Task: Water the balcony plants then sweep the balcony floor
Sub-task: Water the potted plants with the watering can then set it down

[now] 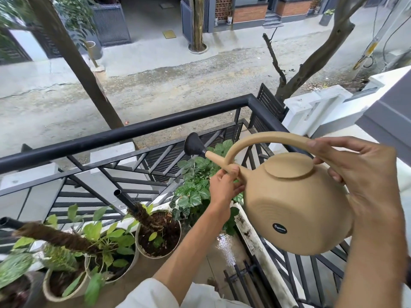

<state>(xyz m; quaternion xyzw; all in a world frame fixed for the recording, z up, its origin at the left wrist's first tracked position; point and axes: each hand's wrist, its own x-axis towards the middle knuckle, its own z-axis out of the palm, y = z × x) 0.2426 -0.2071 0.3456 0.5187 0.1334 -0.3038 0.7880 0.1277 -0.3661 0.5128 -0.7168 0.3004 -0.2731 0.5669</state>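
A round tan watering can (295, 207) hangs in the air over the balcony corner, tipped forward. My right hand (360, 174) grips the rear of its arched handle. My left hand (224, 185) holds the base of the spout, whose black sprinkler head (194, 145) points over a leafy green plant (198, 185) in the corner. To the left stand a white pot (158, 232) with dark soil and a moss pole, and more potted plants (100, 241) with pale green leaves.
A black metal railing (133, 131) with slanted bars encloses the balcony on the front and right. The tan floor (224, 247) beside the pots is wet and shiny. Below lies a concrete street with tree trunks and gates.
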